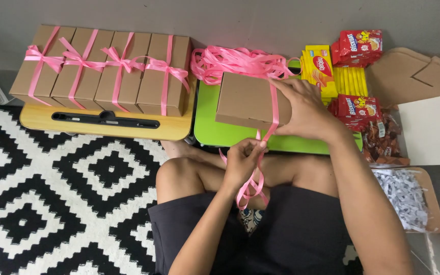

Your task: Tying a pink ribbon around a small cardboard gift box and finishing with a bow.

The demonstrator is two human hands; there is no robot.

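A brown cardboard box (243,101) rests on a small green table (207,119) in front of me. My right hand (304,109) lies over the box's right end and presses a pink ribbon (273,109) down across it. Below the box's front edge, my left hand (244,160) pinches the same ribbon, whose loose ends hang in loops over my lap. A tangled heap of pink ribbon (238,62) lies behind the box.
Several brown boxes tied with pink bows (105,69) stand in a row on a wooden lap tray (42,119) at left. Yellow and red snack packets (350,71) pile at right, with flat cardboard (413,74), a white sheet (431,130) and a tray of shredded paper (406,196). A black-and-white patterned rug (52,198) covers the floor.
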